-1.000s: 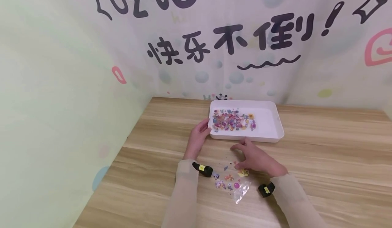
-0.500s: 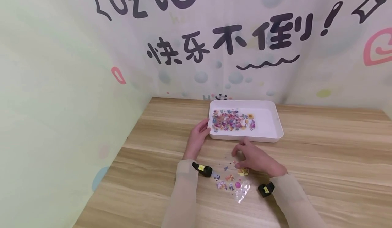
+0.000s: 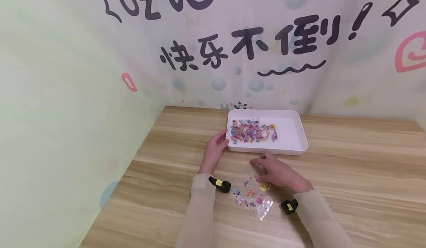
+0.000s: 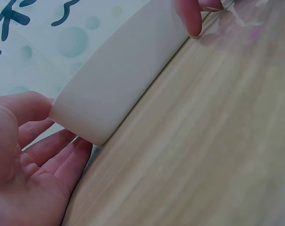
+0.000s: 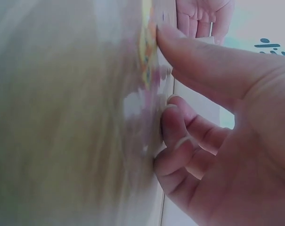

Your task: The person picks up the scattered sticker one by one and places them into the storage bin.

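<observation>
In the head view my left hand is at the left end of a shallow white tray. Its fingers touch the tray's outer wall, with the thumb by the near corner. In the left wrist view these fingers lie relaxed along the tray's end. My right hand rests over a clear plastic sheet printed with small colourful sticker-like pictures. Thumb and index finger stand apart there, and the right thumb touches the sheet beside a yellow picture. The other right fingers are bent, their tips low near the sheet.
More clear sheets with colourful pictures lie overlapping in the tray's left part. The wooden table reaches back to a printed wall cloth. Black wrist cameras sit on both wrists.
My right index finger drew in toward the thumb half a second ago and now stretches out again. The clear sheet has shifted very slightly to the right. My left hand and the tray stay put.
</observation>
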Demonstrator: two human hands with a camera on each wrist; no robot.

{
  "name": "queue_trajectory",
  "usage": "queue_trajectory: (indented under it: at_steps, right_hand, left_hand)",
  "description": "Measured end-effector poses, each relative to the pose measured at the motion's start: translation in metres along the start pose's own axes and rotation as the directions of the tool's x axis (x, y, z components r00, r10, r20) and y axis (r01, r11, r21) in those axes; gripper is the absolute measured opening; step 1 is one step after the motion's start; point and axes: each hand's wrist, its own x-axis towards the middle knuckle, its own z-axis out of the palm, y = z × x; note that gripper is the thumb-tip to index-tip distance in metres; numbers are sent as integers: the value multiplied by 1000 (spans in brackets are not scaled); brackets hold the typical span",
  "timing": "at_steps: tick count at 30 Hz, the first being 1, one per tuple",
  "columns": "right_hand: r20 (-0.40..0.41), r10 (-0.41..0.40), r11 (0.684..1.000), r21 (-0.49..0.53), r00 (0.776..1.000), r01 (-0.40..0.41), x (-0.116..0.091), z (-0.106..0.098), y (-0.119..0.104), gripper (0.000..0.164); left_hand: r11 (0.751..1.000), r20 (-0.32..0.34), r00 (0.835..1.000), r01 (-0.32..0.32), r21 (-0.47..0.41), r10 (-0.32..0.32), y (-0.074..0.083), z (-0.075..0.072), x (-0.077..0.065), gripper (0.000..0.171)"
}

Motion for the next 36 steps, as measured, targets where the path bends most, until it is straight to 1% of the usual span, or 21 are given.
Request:
queue_trajectory:
  at_steps: [4, 10, 19, 25, 28, 36]
  right_hand:
    - [-10, -14, 1000, -1, 1000, 14, -1, -1, 0, 48]
    - [-12, -5, 1000, 9, 1000, 5, -1, -2, 0, 42]
    - [-5, -23, 1000, 14, 1000, 23, 1, -2, 0, 28]
    - [8, -2, 1000, -16, 1000, 2, 1, -2, -2, 18]
    - [15, 18, 1000, -24, 1000, -17, 2, -1, -3, 16]
    - [28, 48, 998, 49, 998, -49, 3, -1, -5, 17]
  left_hand:
    - [1000, 4, 1000, -4, -12, 4, 0, 0, 0, 40]
    - [1000, 8, 1000, -11, -12, 11, 0, 1, 1, 42]
    - [1000, 1, 1000, -24, -15, 24, 0, 2, 2, 42]
    - [999, 1, 1000, -28, -22, 28, 0, 2, 2, 41]
    - [999, 4, 1000, -26, -20, 26, 0, 2, 2, 41]
    - [999, 5, 1000, -24, -27, 24, 0, 1, 0, 41]
